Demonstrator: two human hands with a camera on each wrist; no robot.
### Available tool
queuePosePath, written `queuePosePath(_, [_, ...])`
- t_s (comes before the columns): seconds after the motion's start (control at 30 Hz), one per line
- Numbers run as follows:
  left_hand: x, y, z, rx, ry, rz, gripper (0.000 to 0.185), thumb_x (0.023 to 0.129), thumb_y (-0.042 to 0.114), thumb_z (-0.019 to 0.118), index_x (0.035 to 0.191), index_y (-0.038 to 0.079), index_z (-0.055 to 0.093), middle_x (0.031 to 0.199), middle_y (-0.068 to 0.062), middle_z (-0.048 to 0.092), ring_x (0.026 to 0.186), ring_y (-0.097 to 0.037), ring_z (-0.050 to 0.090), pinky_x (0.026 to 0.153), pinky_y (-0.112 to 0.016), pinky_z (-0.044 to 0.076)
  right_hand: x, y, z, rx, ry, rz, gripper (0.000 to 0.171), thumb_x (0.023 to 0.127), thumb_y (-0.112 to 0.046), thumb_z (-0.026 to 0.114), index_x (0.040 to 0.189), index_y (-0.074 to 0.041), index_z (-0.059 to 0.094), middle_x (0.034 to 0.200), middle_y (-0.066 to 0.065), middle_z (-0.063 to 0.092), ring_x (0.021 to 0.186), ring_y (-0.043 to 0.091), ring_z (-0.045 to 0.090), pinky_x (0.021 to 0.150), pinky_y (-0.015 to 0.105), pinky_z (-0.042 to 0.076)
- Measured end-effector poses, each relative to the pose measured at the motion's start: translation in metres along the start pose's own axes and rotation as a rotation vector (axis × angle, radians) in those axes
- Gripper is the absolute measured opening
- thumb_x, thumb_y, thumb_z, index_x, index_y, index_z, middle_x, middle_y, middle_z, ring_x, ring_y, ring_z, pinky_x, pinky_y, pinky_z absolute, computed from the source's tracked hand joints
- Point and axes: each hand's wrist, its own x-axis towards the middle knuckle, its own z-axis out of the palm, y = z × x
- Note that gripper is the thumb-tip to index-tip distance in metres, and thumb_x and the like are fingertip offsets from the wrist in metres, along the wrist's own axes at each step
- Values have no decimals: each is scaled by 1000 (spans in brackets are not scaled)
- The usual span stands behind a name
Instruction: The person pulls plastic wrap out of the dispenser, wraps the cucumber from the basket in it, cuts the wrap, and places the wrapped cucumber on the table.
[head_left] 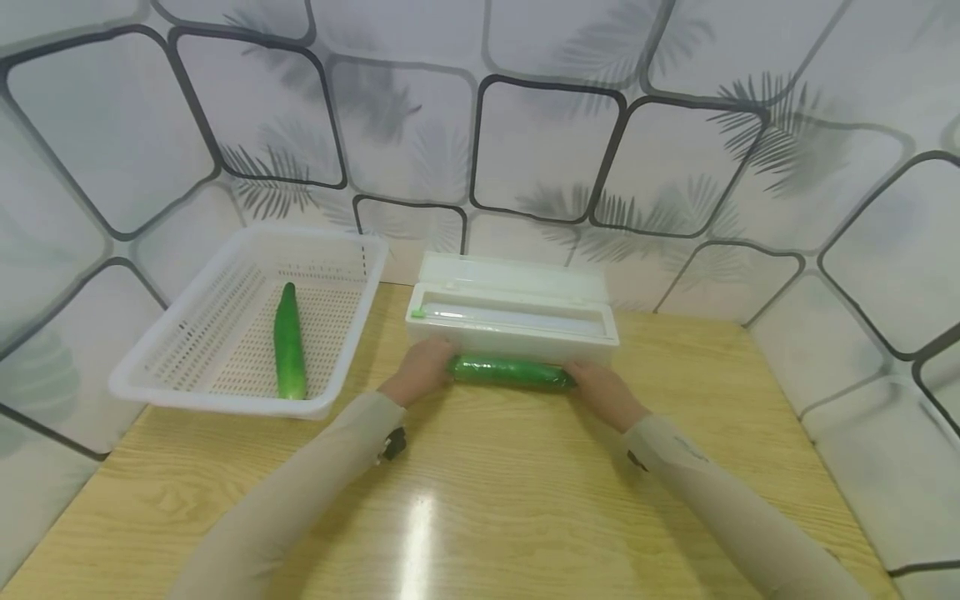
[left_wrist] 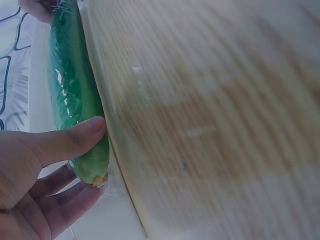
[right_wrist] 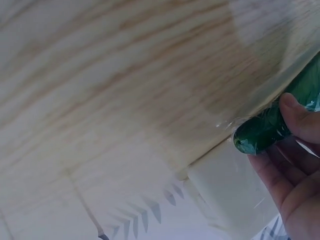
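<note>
A green cucumber (head_left: 512, 372) in clear plastic film lies crosswise just in front of a white cling film box (head_left: 513, 333). My left hand (head_left: 424, 369) grips its left end; in the left wrist view the thumb (left_wrist: 82, 137) lies over the cucumber (left_wrist: 75, 85) and the fingers curl beneath. At the other end, my right hand (head_left: 602, 392) holds the cucumber between thumb and fingers. Loose film edges stick out past both tips, and the right wrist view shows the dark tip (right_wrist: 250, 140) wrapped in shiny film.
The box's lid (head_left: 517, 279) is raised at the back, with a film roll (head_left: 517, 318) inside and a small green slider (head_left: 417, 314) at its left. A white basket (head_left: 341, 367) to the left holds another cucumber (head_left: 288, 346). Patterned walls border the wooden table (head_left: 517, 492).
</note>
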Motion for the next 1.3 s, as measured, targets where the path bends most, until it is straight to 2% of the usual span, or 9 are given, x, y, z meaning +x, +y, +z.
queuePosePath(0.17, [-4,1,1,6,-25,3,38,72,0,71,108,1,61,103,-12,62,97,-27,59,89,-38,52,1,0,-1,-2,-35,10,36,80,-3,67,114,2,58,104,19,66,95,33,64,85,44,54])
queuePosePath(0.33, [-9,1,2,6,-4,24,42,74,2,70,114,0,56,106,-13,59,96,-27,59,86,-38,53,0,2,-2,2,-77,4,37,81,-4,65,117,4,56,106,20,65,98,34,63,88,45,53])
queuePosePath(0.47, [-11,3,1,-6,39,78,56,71,4,76,121,3,51,109,-13,59,97,-28,60,83,-39,54,-3,6,-5,53,-103,20,41,83,-5,64,122,4,53,112,21,63,104,36,61,93,47,50])
queuePosePath(0.57, [-10,3,2,48,69,143,56,69,8,79,117,7,51,106,-11,59,93,-26,60,78,-36,55,-7,7,-7,107,-91,21,44,83,-5,65,123,4,53,114,22,60,106,36,59,94,48,49])
queuePosePath(0.7, [-8,3,4,93,114,183,34,73,3,73,102,7,55,93,-8,60,83,-21,58,71,-30,53,-9,7,-7,138,-54,2,46,81,-5,68,124,4,55,111,20,56,102,34,58,91,46,51])
queuePosePath(0.8, [-7,4,4,94,133,177,26,77,-1,68,98,6,56,88,-7,60,80,-21,58,70,-30,53,-10,6,-5,122,-37,-13,47,80,-6,69,124,4,54,108,19,56,99,31,58,88,45,52])
queuePosePath(0.97, [-7,7,-1,108,84,122,25,82,4,66,105,4,55,94,-9,62,88,-23,61,79,-33,54,-8,5,-1,102,1,-22,53,77,-14,75,123,1,54,107,17,58,97,30,60,86,45,53])
queuePosePath(1.13, [-8,10,-6,66,42,63,23,85,5,63,106,3,53,98,-12,62,93,-25,61,84,-35,54,-5,1,3,45,107,-14,41,79,-13,74,114,0,57,105,16,64,97,31,63,87,44,54])
queuePosePath(1.3, [-8,10,-5,78,71,81,31,81,3,66,110,1,54,104,-14,62,96,-26,62,85,-35,55,-6,1,6,-44,187,-63,36,79,-8,72,110,1,58,101,17,67,94,32,65,86,42,54])
